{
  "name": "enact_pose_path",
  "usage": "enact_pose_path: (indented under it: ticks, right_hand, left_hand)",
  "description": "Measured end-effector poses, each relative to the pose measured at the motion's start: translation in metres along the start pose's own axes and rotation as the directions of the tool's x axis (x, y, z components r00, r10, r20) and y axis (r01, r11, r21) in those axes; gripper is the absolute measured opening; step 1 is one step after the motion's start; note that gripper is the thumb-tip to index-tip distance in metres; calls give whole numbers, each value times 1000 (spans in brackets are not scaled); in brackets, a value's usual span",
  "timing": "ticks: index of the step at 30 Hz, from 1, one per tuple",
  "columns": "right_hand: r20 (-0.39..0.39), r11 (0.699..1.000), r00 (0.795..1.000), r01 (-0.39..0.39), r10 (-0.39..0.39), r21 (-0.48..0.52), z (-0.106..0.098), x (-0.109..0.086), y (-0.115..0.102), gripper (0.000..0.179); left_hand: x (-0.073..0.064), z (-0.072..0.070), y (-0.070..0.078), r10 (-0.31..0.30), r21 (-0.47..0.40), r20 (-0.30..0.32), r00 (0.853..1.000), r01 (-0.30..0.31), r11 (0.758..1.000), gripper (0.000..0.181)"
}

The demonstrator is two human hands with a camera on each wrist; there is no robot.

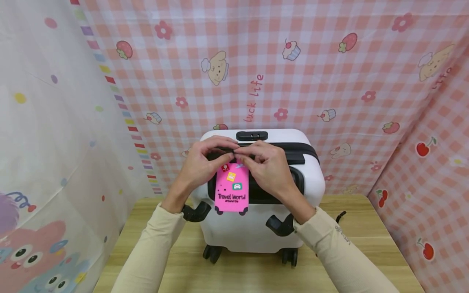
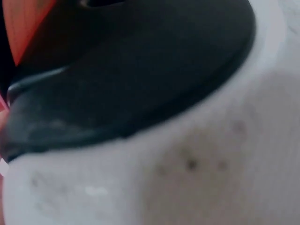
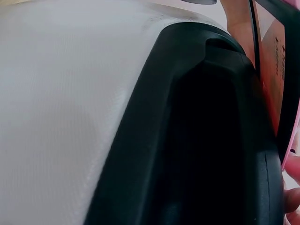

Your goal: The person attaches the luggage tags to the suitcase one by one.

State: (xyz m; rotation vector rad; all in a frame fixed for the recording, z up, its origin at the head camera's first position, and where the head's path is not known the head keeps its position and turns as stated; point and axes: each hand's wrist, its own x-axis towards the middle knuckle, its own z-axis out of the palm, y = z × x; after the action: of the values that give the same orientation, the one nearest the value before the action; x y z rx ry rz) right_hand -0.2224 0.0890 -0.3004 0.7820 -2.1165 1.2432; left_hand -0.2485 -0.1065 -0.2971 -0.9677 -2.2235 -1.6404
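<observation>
A pink luggage tag (image 1: 231,189), printed "Travel World", hangs upright against the front of a white suitcase (image 1: 242,232). At the tag's top, my left hand (image 1: 201,162) and right hand (image 1: 269,169) pinch with thumbs and forefingers, their tips meeting. The fingers hide most of what they hold there, perhaps the tag's strap. Behind both hands lies the suitcase's black side handle. In the left wrist view, a black handle surround (image 2: 140,70) fills the upper part. The right wrist view shows the black handle recess (image 3: 201,122), with the tag's reddish back (image 3: 274,70) beside it.
On a wooden table (image 1: 176,268) the suitcase stands on black wheels (image 1: 212,253). A black combination lock (image 1: 252,136) sits on its upper edge. Patterned cloth (image 1: 256,61) hangs close behind and on both sides. Some black cord (image 1: 340,216) shows by the right sleeve.
</observation>
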Motion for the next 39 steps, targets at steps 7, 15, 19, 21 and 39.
enact_pose_path:
  ticks: [7,15,19,21,39]
  right_hand:
    - [11,1000,1000,-7,7,16,-2,-1,0,13]
    - [39,992,998,-45,41,114,-5,0,-1,13]
    - [49,989,998,-37,30,143,-6,1,-1,13]
    - [51,988,998,-32,25,153,-6,0,-1,13]
    - [96,966,995,-45,21,254,-11,-1,1,19]
  left_hand:
    - [1,2,-1,-24,-12,-24,999,23,1000,19]
    - [2,2,1,-77,11,-34,996,78,997,19]
    - [2,2,2,-85,22,-29,996,86,996,19]
    - [2,2,2,-89,26,-25,996,90,996,19]
    - [3,-1,0,-157,53,-22,987,157,986,20]
